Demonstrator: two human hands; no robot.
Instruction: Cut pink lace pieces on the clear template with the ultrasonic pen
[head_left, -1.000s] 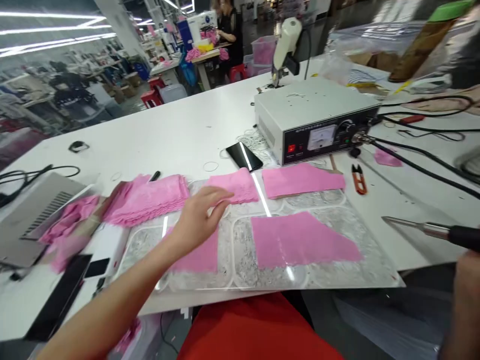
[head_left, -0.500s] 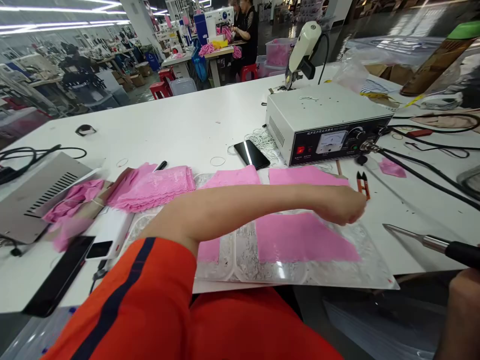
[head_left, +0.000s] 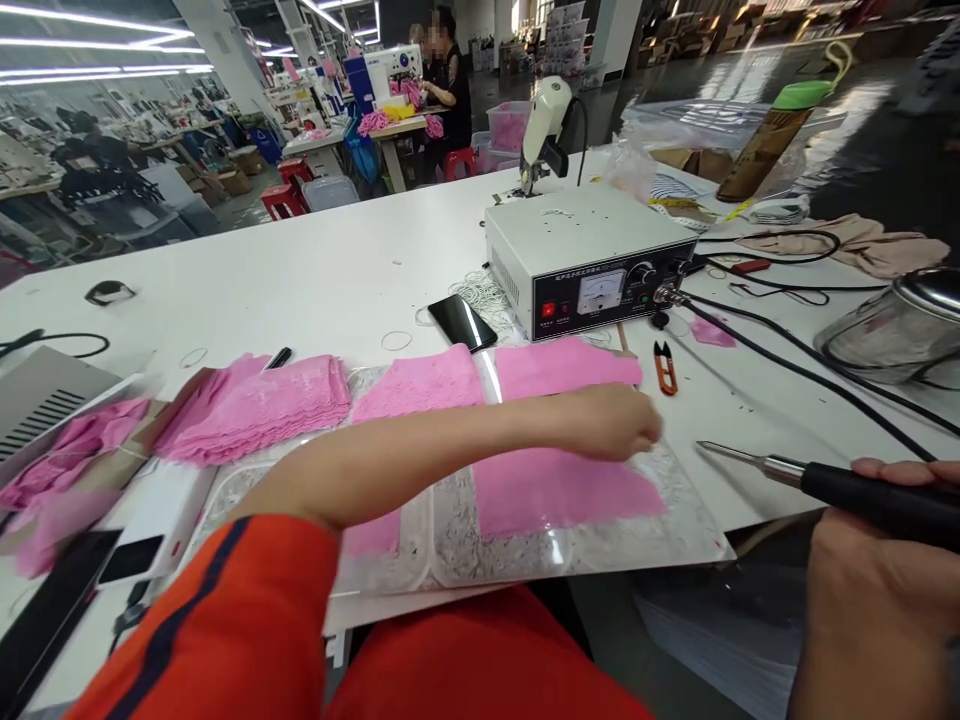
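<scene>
"Fabric panel [head_left: 559, 492] — pink, you said. Where does it lie?"

"Flat on the right half of the patterned board [head_left: 454, 535], with a pink strip [head_left: 559, 366] along the board's far edge."

"And the hands?"

"The left hand [head_left: 622, 424] is over the board's right side, between panel and strip, its fingers curled narrow; I cannot tell whether they pinch anything. The right hand [head_left: 874, 565] is off the board's right side, wrapped round a black-handled tool [head_left: 832, 488] — metal tip towards the board."

"Anything nearby?"

"Orange snips [head_left: 664, 370] just past the board's far right corner, and a control box [head_left: 592, 235] behind the board."
</scene>
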